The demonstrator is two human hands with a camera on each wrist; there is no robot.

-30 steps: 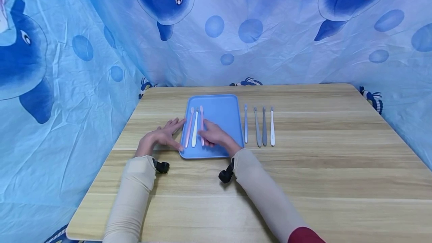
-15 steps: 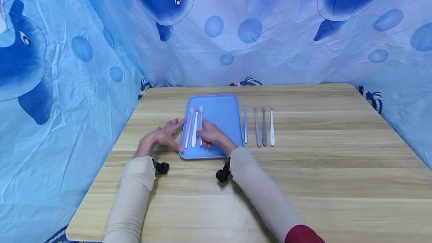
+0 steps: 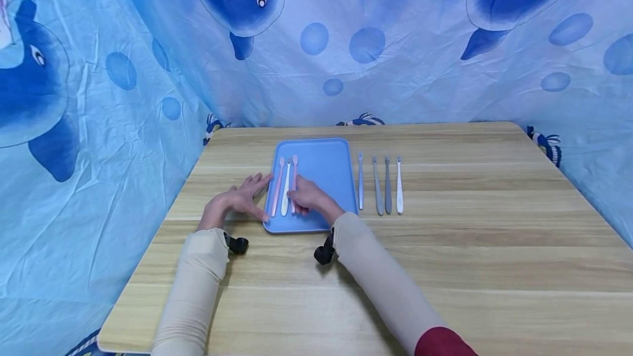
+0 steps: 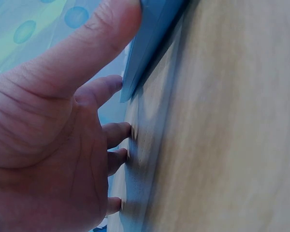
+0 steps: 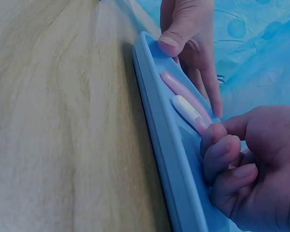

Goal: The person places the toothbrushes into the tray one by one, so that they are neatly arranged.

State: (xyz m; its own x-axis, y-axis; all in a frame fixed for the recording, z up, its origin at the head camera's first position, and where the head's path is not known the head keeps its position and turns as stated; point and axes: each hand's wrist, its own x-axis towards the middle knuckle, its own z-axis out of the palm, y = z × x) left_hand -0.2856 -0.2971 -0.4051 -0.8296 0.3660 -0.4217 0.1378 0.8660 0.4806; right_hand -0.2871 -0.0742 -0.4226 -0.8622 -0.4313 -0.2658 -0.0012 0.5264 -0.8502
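Note:
In the head view a blue tray (image 3: 323, 166) holds a pink toothbrush (image 3: 278, 187) on its left, a white toothbrush (image 3: 285, 191) beside it and a second pink toothbrush (image 3: 295, 165) to the right of that. My right hand (image 3: 311, 196) pinches the second pink toothbrush by its handle, close to the white one. The right wrist view shows the curled fingers (image 5: 222, 145) at that handle, over the tray floor. Along the tray's left rim rests my left hand (image 3: 240, 198), fingers spread, thumb at the near left corner.
Right of the tray, a blue toothbrush (image 3: 360, 183), a grey toothbrush (image 3: 378, 188), a darker grey toothbrush (image 3: 388, 188) and a white-handled toothbrush (image 3: 399, 188) lie side by side on the wooden table (image 3: 470, 224). A blue dolphin-print curtain (image 3: 420, 81) hangs behind.
My right hand has shifted slightly left, bringing the near end of the second pink toothbrush closer to the white one. The left hand and the tray have stayed put.

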